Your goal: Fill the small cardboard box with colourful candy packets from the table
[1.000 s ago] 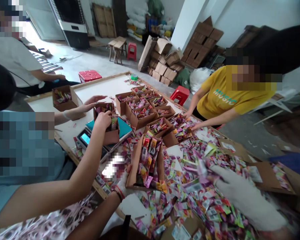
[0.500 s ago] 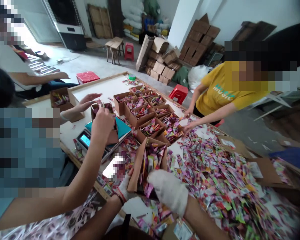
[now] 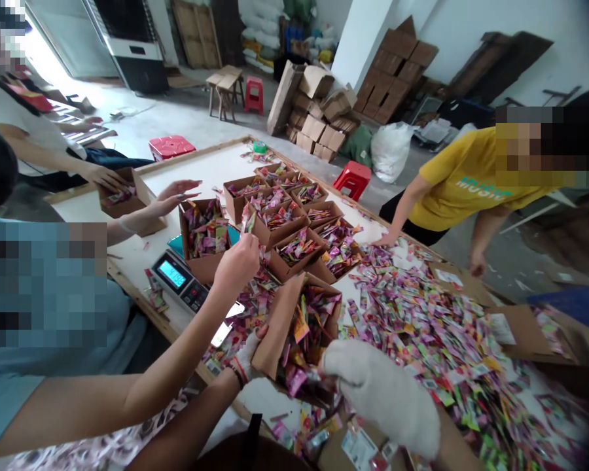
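Nearest to us, our right hand (image 3: pixel 380 392), in a white knit glove, is curled at the mouth of the tilted brown cardboard box (image 3: pixel 294 330), pressing a clump of small pink and purple foil sachets (image 3: pixel 302 366) into it; whether the fingers grip any, we cannot tell. Our left hand (image 3: pixel 245 356), also gloved, clasps the box's left wall from outside at about nine o'clock, thumb on the edge. The box leans toward us, its open mouth at six o'clock over the edge of the wood-framed white table (image 3: pixel 211 167), so we judge that packets could slide out and drop off the edge if the tilt grows or the left grip slackens. At three o'clock spreads the loose heap of bright sachets (image 3: pixel 436 347). At eleven o'clock a co-worker's bare arm (image 3: pixel 177 347) crosses close by our box, its hand pinching a single sachet above the grey digital scale (image 3: pixel 181 278), which carries another filled carton (image 3: pixel 203 235); a bump there could upset ours. Farther off, at twelve o'clock, stands a cluster of filled brown cartons (image 3: pixel 285 209), and a person in a yellow shirt (image 3: pixel 464 186) leans on the table at two o'clock.
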Tool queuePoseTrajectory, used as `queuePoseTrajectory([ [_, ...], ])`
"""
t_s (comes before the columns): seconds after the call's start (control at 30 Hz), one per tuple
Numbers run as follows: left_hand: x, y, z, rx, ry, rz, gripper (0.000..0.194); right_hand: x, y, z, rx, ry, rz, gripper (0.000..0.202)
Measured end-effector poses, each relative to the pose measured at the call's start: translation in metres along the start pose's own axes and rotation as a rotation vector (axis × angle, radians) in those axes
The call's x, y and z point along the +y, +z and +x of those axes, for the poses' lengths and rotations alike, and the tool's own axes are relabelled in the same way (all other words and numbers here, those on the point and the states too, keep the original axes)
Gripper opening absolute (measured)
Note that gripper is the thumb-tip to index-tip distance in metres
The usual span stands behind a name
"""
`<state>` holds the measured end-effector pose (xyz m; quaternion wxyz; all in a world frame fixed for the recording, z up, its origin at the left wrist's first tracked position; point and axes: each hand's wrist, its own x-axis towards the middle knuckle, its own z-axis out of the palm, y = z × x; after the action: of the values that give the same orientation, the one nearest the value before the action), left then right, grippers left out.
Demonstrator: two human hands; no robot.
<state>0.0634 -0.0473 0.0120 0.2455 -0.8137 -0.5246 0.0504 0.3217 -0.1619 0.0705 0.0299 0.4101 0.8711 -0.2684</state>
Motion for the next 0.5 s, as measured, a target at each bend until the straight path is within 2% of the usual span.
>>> queuePoseTrajectory([
  [0.07,0.001,0.001,0.000,0.006,0.001,0.003,0.045,0.006,-0.008,0.017,0.002,0.035,0.053,0.018],
  [0.1,0.001,0.001,0.000,0.006,0.006,0.009,0.045,0.009,-0.010,0.027,-0.012,0.067,0.007,0.019],
  [0.2,0.004,-0.001,0.002,-0.009,0.041,0.029,0.042,0.014,-0.002,0.054,-0.031,0.214,-0.342,0.028],
  [0.27,0.009,-0.001,0.004,-0.020,0.065,0.034,0.039,0.018,0.007,0.058,0.013,0.219,-0.411,0.030],
  [0.3,0.011,-0.001,0.005,-0.017,0.080,0.020,0.037,0.022,0.011,0.055,0.075,0.185,-0.352,0.029],
  [0.37,0.014,0.002,0.008,0.017,0.178,-0.095,0.032,0.031,0.015,0.041,0.279,0.171,-0.166,0.029],
  [0.43,0.009,0.007,0.009,0.057,0.300,-0.280,0.030,0.044,0.018,0.021,0.484,0.275,-0.057,0.035],
  [0.5,-0.006,0.015,0.006,0.058,0.278,-0.395,0.030,0.053,0.023,0.004,0.549,0.374,-0.022,0.040],
])
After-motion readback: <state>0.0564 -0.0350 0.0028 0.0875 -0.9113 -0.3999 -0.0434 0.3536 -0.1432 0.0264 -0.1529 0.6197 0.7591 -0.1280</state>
